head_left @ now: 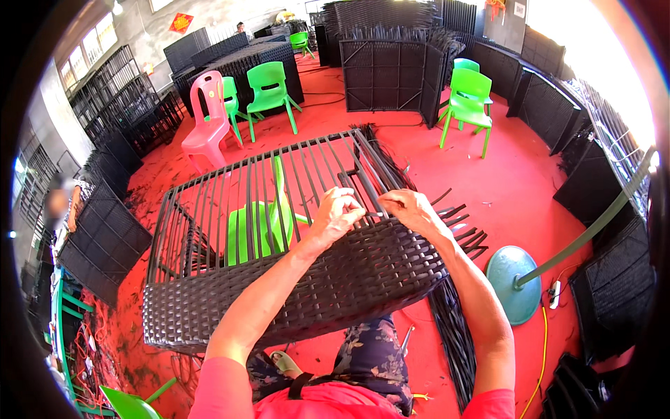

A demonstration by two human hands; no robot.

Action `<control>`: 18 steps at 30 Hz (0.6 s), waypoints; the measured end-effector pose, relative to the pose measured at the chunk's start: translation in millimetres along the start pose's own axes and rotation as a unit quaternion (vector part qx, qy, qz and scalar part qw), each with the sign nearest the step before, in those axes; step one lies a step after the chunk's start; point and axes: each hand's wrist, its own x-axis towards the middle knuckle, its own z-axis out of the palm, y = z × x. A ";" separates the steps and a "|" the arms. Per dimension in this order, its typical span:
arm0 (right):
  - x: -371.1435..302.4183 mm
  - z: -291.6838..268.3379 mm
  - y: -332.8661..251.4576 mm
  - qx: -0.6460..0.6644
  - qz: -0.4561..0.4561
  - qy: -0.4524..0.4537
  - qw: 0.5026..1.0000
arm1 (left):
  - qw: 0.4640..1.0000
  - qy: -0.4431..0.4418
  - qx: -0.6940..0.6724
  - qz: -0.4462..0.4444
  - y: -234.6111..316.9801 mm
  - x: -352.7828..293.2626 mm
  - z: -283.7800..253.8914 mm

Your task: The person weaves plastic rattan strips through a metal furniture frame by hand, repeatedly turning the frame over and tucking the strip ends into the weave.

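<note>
In front of me stands a dark frame panel, its near part covered in woven black plastic rattan (300, 297) and its far part showing bare parallel strands (241, 181). At the upper edge of the weave, my left hand (337, 215) is closed in a pinch. My right hand (412, 209) is just to its right, fingers also pinched. Between them runs a short stretch of rattan strip (374, 214), gripped from both sides; the fingers hide most of it. Loose strip ends (464, 227) stick out past the frame's right side, beside my right forearm.
A green chair (258, 234) shows through the strands. A long bundle of black strips (452, 335) lies right of my legs, near a stand with a round teal base (513, 283) and a yellow cable (543, 356). A pink chair (207, 122) and woven panels (382, 73) stand farther back. Another person (73, 202) is at left.
</note>
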 end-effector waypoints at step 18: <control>-2.1 33.1 -9.2 -0.101 0.110 -0.034 0.988 | 0.968 -0.115 0.209 -0.078 -26.5 1.4 -13.9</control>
